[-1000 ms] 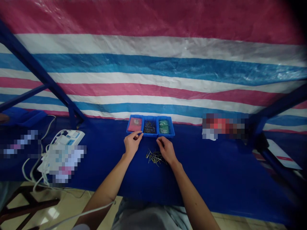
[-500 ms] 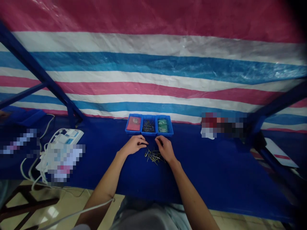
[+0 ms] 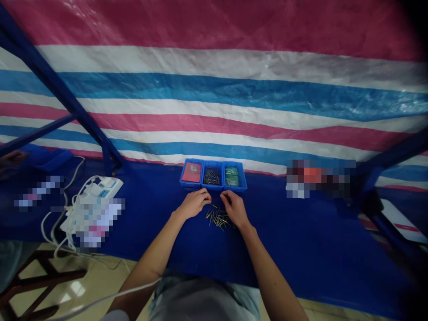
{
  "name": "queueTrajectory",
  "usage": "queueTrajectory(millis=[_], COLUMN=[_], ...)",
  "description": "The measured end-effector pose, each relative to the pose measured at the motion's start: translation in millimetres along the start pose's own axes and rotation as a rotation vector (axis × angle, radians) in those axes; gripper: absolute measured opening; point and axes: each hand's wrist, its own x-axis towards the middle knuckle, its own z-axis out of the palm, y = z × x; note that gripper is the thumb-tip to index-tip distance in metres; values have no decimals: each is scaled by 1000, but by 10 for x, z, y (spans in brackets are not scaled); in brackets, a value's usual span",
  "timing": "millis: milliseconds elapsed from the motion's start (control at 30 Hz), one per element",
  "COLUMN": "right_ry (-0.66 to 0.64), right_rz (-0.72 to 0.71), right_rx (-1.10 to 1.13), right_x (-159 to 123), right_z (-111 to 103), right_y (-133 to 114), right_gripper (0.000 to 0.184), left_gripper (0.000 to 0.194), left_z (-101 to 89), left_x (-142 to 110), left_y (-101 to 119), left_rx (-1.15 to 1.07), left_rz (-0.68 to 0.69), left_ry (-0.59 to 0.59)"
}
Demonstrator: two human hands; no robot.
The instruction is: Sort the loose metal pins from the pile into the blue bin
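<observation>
My left hand [image 3: 195, 203] rests just in front of the blue bins, its fingers curled and pressed together. By its fingertips shows a thin metal piece [image 3: 214, 205]; whether they grip it I cannot tell. Across a narrow gap, my right hand [image 3: 235, 208] is closed in a pinch, and whatever lies between thumb and finger is too small to make out. Below and between both hands a loose pile of thin brass-and-silver metal pins [image 3: 218, 219] is spread on the blue table [image 3: 207, 252]. Part of the pile is close under the right hand.
Three joined blue bins stand behind my hands: a red-lined one [image 3: 190, 184], one with dark metal pieces [image 3: 211, 187], and a green-lined one [image 3: 235, 188]. Left are a power strip [image 3: 112, 187] and white cables [image 3: 43, 225]. Another person's hand [image 3: 15, 158] shows far left. Blue frame posts [image 3: 67, 96] flank the table.
The whole view has shifted, so everything sits slightly further right. My left fingers have curled in more, and a thin metal piece now shows beside their tips. My right hand keeps its pinch.
</observation>
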Motion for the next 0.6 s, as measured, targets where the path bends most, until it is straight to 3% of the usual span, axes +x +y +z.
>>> queueTrajectory(millis=[367,600], right_ry=[-125,-135], right_rz=[-107,-122], right_rx=[-140,-196], right_x=[6,5], right_z=[30,63], right_y=[-43,39], right_gripper=[5,2], left_gripper=[13,16], left_z=[-7,48], left_x=[11,17], left_y=[-37,55], left_rx=[-107,69], left_rz=[19,-58], left_ry=[21,8])
